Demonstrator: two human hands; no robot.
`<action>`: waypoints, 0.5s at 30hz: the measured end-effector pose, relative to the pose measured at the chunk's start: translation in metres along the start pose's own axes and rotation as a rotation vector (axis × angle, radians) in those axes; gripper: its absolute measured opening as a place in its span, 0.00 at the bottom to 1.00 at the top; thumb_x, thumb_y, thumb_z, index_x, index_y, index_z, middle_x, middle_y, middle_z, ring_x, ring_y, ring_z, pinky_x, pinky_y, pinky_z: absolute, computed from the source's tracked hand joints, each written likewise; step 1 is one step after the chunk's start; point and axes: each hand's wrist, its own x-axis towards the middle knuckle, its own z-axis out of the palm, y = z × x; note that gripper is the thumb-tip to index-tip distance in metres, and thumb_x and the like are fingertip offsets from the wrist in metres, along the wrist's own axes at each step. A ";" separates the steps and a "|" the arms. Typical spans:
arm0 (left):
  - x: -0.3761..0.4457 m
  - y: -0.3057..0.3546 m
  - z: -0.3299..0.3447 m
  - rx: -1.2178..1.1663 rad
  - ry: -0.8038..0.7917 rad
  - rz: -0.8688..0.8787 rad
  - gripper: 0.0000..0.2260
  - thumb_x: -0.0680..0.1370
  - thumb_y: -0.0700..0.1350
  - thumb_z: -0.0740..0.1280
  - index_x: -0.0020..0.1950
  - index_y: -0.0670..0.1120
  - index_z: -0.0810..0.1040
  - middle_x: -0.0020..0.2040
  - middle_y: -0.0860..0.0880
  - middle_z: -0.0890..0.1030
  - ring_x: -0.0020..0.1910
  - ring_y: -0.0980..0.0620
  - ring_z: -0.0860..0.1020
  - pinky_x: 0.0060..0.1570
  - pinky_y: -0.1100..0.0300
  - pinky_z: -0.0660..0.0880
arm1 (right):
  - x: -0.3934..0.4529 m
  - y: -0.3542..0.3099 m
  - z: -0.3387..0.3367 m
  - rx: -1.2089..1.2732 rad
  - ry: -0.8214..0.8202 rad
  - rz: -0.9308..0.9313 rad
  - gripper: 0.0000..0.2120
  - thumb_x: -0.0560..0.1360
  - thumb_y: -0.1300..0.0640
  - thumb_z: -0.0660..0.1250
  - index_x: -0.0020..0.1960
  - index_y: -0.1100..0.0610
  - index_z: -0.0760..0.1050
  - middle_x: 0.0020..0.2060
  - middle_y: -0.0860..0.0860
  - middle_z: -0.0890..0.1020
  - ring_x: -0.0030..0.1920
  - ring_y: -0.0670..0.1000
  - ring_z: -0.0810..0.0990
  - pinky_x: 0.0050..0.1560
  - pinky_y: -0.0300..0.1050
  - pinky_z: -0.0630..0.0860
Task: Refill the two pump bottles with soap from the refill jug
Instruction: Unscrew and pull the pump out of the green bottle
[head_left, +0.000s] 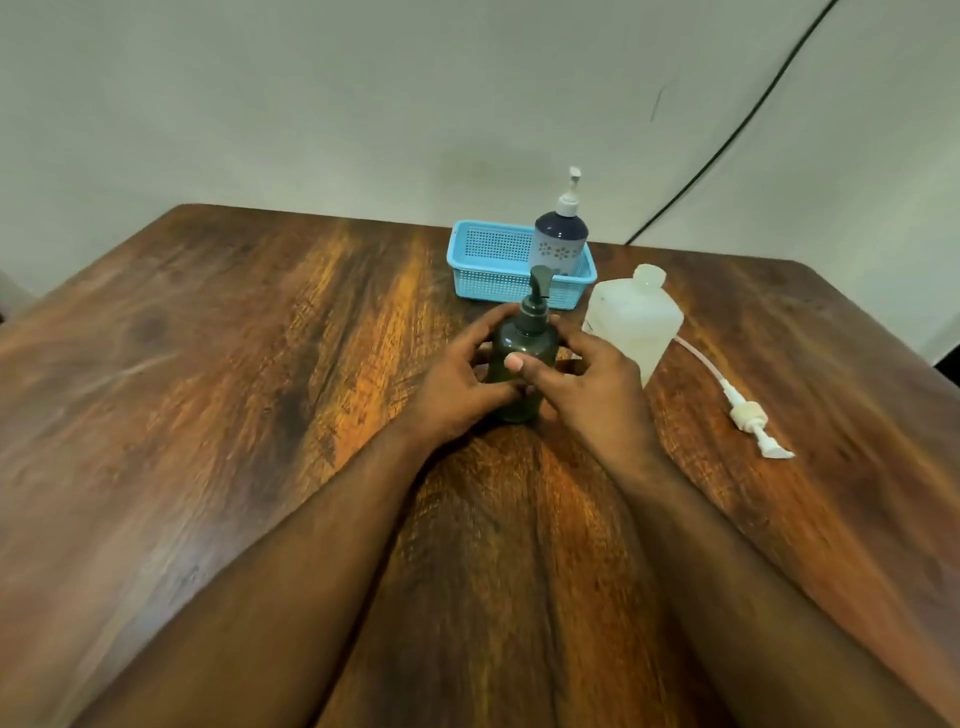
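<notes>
A dark green pump bottle stands upright on the wooden table, its pump head screwed on. My left hand wraps round its left side and my right hand grips its right side, thumb across the front. Just right of it stands the translucent white refill jug, capless at the neck. A second pump bottle, dark blue with a white flowered band and white pump, stands inside a light blue basket behind.
A loose white pump head with its long tube lies on the table to the right of the jug. A black cable runs down the wall behind. The table's far edge meets the wall.
</notes>
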 end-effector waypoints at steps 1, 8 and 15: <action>0.000 0.001 -0.002 0.036 0.010 0.006 0.37 0.72 0.38 0.75 0.73 0.62 0.64 0.66 0.57 0.71 0.62 0.58 0.75 0.55 0.63 0.79 | 0.001 -0.001 0.001 0.030 0.006 0.001 0.27 0.72 0.42 0.71 0.69 0.46 0.72 0.57 0.42 0.78 0.52 0.39 0.75 0.45 0.28 0.69; -0.005 -0.004 -0.022 0.020 0.029 -0.014 0.39 0.69 0.40 0.78 0.73 0.63 0.65 0.67 0.56 0.71 0.61 0.59 0.75 0.52 0.66 0.78 | 0.028 -0.012 0.014 0.210 -0.001 0.046 0.20 0.71 0.49 0.74 0.61 0.51 0.78 0.56 0.44 0.82 0.57 0.44 0.79 0.58 0.44 0.79; -0.001 -0.008 -0.025 -0.004 0.023 -0.025 0.40 0.68 0.37 0.79 0.75 0.56 0.66 0.66 0.57 0.74 0.59 0.61 0.78 0.52 0.68 0.77 | 0.038 -0.005 0.031 0.287 0.067 0.074 0.12 0.70 0.51 0.76 0.50 0.48 0.78 0.50 0.44 0.82 0.54 0.45 0.80 0.56 0.48 0.80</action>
